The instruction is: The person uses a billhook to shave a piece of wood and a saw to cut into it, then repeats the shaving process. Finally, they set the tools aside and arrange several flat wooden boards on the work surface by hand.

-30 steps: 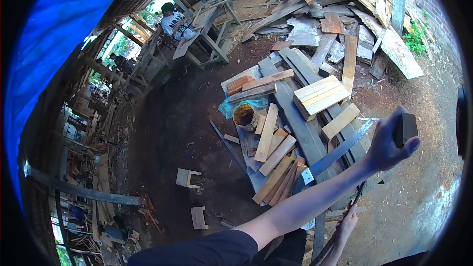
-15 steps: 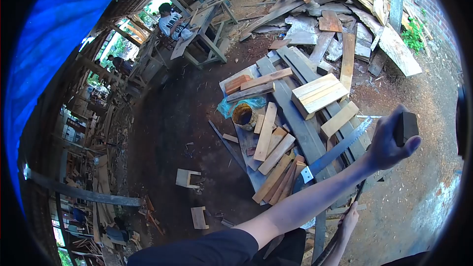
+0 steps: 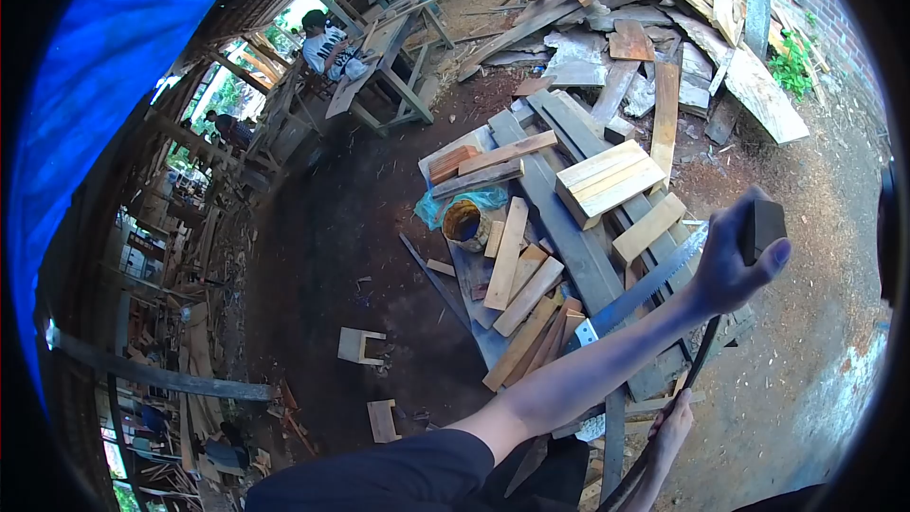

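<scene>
My left hand (image 3: pixel 728 265) reaches out over the right side of the wood pile, fingers closed around a dark rectangular block (image 3: pixel 764 231). Lower down, my right hand (image 3: pixel 671 429) is closed on a long dark strip (image 3: pixel 700 360). That strip curves up toward the left hand; whether it joins the block is hidden. Beside the left forearm lies a handsaw (image 3: pixel 630 303) on the boards, its handle partly covered by the arm. A stack of pale wood blocks (image 3: pixel 609 182) and a single light block (image 3: pixel 649 228) sit left of the left hand.
Short wood pieces (image 3: pixel 529 296) and a rusty can (image 3: pixel 464 223) near a blue plastic bag (image 3: pixel 431 209) rest on the boards. Scrap slabs (image 3: pixel 578 62) are heaped behind. A person (image 3: pixel 327 47) sits at a workbench (image 3: pixel 384 57). Two small wooden pieces (image 3: pixel 358 345) lie on the dark ground.
My left hand with the dark block has shifted slightly left and up. More of the dark strip between the hands shows now. The view has moved a little.
</scene>
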`<action>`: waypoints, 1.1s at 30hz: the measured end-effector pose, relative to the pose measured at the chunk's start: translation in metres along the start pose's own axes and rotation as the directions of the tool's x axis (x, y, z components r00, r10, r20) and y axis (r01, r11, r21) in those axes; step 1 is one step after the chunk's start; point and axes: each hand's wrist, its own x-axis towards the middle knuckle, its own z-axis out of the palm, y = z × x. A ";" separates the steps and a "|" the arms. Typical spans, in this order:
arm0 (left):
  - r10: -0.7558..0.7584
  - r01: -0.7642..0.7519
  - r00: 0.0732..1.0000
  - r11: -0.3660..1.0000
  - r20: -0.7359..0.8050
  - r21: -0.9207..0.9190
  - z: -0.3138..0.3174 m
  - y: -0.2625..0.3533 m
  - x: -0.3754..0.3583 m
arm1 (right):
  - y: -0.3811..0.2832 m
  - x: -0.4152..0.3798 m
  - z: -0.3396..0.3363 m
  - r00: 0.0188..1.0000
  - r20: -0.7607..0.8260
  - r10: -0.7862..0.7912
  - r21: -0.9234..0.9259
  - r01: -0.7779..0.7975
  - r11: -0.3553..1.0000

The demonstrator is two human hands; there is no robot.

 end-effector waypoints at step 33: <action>-0.010 0.026 0.995 0.986 -0.103 0.163 0.013 0.002 0.003 | -0.034 -0.043 0.030 0.999 0.013 0.034 0.214 -0.036 0.976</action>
